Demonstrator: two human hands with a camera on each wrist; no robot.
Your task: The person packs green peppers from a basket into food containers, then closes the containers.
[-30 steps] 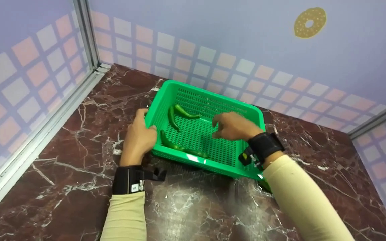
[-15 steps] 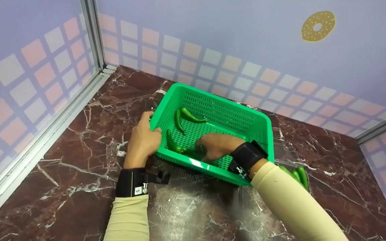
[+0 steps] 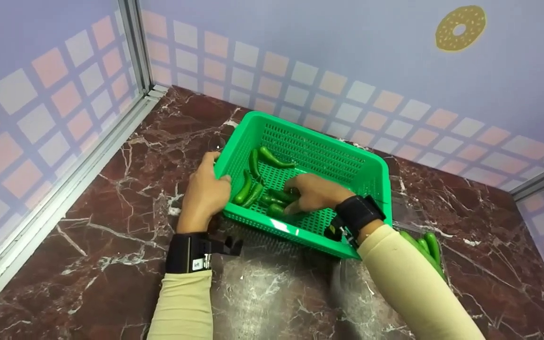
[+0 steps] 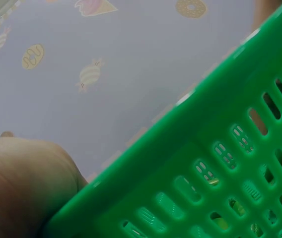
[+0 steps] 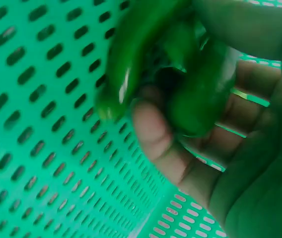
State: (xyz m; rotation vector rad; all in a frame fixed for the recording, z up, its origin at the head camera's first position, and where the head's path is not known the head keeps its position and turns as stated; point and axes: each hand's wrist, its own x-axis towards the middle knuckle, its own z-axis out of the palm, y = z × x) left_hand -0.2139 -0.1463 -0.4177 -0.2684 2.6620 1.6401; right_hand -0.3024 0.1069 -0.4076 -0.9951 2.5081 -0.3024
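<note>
Hands work a green perforated basket point(image 3: 328, 156) on a marble counter point(image 3: 125, 245), set close to the corner where two checked walls point(image 3: 55, 104) meet. The left hand point(image 3: 204, 191) curls over the basket's near-left rim, steadying it. The right hand point(image 3: 313, 192) is down inside, fingers point(image 5: 153, 130) closed around a small bunch of green chillies point(image 5: 180, 74) just above the slotted floor. Other chillies point(image 3: 253, 179) lie loose along the basket's left side, and a few more point(image 3: 425, 248) sit on the counter beyond its right wall, partly hidden by the sleeve. The handful appears to be going in; the next move likely calls for loosening the fingers low over bare floor. The basket's right half offers room; the walls hem in the far side.
</note>
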